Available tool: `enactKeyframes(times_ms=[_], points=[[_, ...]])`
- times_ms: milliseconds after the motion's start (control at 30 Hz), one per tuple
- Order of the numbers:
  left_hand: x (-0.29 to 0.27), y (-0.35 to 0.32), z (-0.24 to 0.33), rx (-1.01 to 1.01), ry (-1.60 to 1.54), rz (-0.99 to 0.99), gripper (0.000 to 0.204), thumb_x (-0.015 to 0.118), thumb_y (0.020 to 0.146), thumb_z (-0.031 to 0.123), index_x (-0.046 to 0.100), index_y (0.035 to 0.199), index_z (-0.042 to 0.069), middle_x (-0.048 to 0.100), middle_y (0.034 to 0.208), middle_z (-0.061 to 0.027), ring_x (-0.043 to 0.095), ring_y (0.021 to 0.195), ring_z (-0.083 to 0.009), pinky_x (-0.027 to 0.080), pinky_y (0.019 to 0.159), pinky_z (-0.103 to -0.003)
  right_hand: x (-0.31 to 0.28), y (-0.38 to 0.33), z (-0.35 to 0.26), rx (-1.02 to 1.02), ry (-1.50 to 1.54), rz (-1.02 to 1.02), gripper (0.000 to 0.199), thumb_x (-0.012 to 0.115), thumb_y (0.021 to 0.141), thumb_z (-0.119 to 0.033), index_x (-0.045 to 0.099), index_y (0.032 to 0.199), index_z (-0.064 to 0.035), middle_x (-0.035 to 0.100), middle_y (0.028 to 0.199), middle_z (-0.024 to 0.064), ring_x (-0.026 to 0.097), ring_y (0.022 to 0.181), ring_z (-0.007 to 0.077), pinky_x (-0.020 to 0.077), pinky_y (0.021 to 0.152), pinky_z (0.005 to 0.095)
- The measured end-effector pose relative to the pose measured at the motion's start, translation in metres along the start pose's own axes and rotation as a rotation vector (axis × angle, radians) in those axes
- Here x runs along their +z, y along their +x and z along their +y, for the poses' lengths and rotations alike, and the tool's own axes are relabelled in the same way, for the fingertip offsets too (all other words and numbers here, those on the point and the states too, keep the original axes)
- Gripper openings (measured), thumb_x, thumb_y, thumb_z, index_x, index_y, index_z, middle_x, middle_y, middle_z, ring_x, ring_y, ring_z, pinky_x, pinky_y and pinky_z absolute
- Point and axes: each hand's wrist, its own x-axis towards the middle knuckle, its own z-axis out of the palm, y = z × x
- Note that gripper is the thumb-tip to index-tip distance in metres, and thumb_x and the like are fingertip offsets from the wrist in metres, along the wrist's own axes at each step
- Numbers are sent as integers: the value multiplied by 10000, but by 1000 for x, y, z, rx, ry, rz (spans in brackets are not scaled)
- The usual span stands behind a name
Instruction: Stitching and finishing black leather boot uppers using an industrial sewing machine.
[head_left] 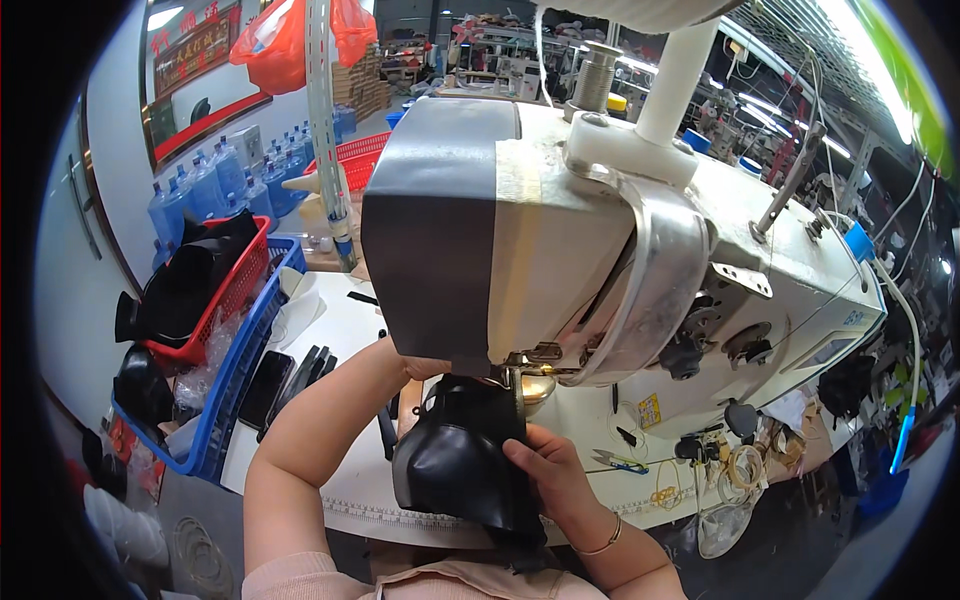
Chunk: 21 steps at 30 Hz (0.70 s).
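A black leather shoe upper [450, 465] with a smooth, rounded toe hangs below the head of a large white sewing machine [580, 240]. Its top edge lies under the machine's needle area. My right hand [545, 468] grips the upper's right side, thumb on the near face and the other fingers mostly behind. My left arm reaches round to the far left of the machine head. Of my left hand [428, 368] only a bit near the wrist shows; its fingers are hidden behind the machine head and the upper.
Left on the white table [335, 490] lie a phone [266, 385] and dark tools. A blue basket [225, 410] and a red basket [235, 290] with black pieces stand beside it. To the right are thread snips [620, 462], tape rolls [745, 465] and loose thread.
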Motion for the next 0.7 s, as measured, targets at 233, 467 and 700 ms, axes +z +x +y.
enactKeyframes(times_ms=[233, 467, 700], points=[[-1, -1, -4, 11, 15, -17, 790, 851, 619, 139, 481, 1315, 107, 503, 1288, -67, 485, 1160, -196, 449, 960, -342, -3, 2, 3, -7, -38, 46, 243, 562, 904, -65, 568, 1121, 45, 644, 1002, 74, 611, 865, 104, 504, 775, 239], [1, -7, 8, 29, 74, -12, 777, 848, 624, 143, 486, 1311, 109, 508, 1281, -66, 490, 1151, -192, 450, 956, -338, -4, 2, 2, -4, -44, 76, 246, 566, 902, -66, 570, 1123, 43, 646, 1003, 76, 618, 866, 112, 513, 775, 245], [6, -14, 26, 43, 146, 1, 764, 844, 630, 146, 491, 1307, 110, 513, 1274, -66, 495, 1142, -188, 451, 952, -335, -6, 1, 0, 9, -61, 56, 247, 570, 900, -67, 571, 1120, 45, 647, 998, 77, 618, 867, 112, 515, 775, 248]])
